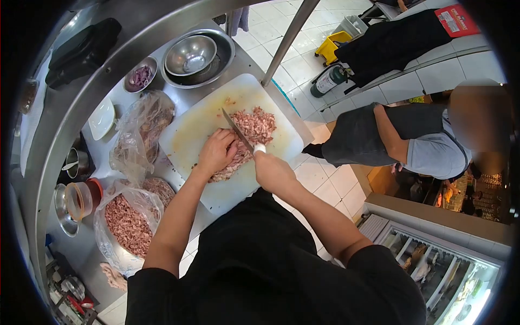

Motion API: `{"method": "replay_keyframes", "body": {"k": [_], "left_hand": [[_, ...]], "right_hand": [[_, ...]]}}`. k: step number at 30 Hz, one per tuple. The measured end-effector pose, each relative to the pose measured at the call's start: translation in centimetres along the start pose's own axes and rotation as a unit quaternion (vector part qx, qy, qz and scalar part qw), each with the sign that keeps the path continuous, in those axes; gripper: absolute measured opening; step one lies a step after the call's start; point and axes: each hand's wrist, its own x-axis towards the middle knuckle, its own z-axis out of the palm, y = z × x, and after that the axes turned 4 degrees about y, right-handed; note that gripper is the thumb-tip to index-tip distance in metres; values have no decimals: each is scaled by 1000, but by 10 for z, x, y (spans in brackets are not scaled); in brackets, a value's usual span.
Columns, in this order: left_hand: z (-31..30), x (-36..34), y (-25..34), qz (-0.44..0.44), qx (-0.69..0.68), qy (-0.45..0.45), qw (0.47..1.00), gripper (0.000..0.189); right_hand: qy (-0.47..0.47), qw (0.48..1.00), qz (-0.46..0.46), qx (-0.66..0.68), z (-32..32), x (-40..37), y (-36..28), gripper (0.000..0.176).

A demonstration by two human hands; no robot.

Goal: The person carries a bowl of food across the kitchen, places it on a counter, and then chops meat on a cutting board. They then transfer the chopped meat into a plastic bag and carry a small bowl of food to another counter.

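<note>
A white cutting board (187, 122) lies on the steel counter with chopped meat (254, 125) spread over it. My right hand (274, 170) is closed around the white handle of a kitchen knife (236, 129). Its blade points to the upper left and stands between two portions of the meat. Bent fingers of my left hand (218, 153) press on the nearer portion, close beside the blade. Part of that meat is hidden under the hand.
Left of the board, a plastic bag (141, 132) and a bag of chopped meat (129, 225) sit on the counter. Steel bowls (190, 55) stand beyond. A metal post (290, 43) rises near the board's far corner. Another person (374, 132) stands at the right.
</note>
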Motion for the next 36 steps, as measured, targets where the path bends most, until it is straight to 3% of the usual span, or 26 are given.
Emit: {"method": "replay_keyframes", "body": {"k": [4,8,11,13,16,17,20,23,27,30,33,36], "left_hand": [[-1,3,-1,8,10,-17,1000,15],[-1,0,1,18,15,7,1000,14],[-2,-1,1,21,20,-2,1000,13],[-3,0,-1,14,19,-5,1000,13],[-3,-3,-1,5,0,3,1000,13],[-3,-1,-1,4,-23,16,1000,13],[-15,2,8,53,50,66,995,13],[-14,0,1,21,12,13,1000,13],[-9,-3,-4,8,12,4,1000,13],[-8,-4,-2,-4,27,-14,1000,12],[-7,-3,-2,26,26,5,999,12],[-4,-5,1,37,44,48,997,11]], "right_hand": [[32,999,10,19,46,22,15,16],[41,997,-19,54,12,33,7,16],[-18,999,-3,33,15,8,8,17],[52,998,-5,44,59,20,21,17],[72,995,-29,64,68,58,29,21],[16,999,3,38,44,59,18,21],[17,999,-24,39,16,46,21,21],[-23,999,-18,35,-12,18,10,21],[-11,999,-6,38,20,-4,6,19],[15,999,-4,32,55,31,6,19],[4,1000,-18,21,32,46,4,21],[-32,999,8,32,-5,9,-5,20]]}}
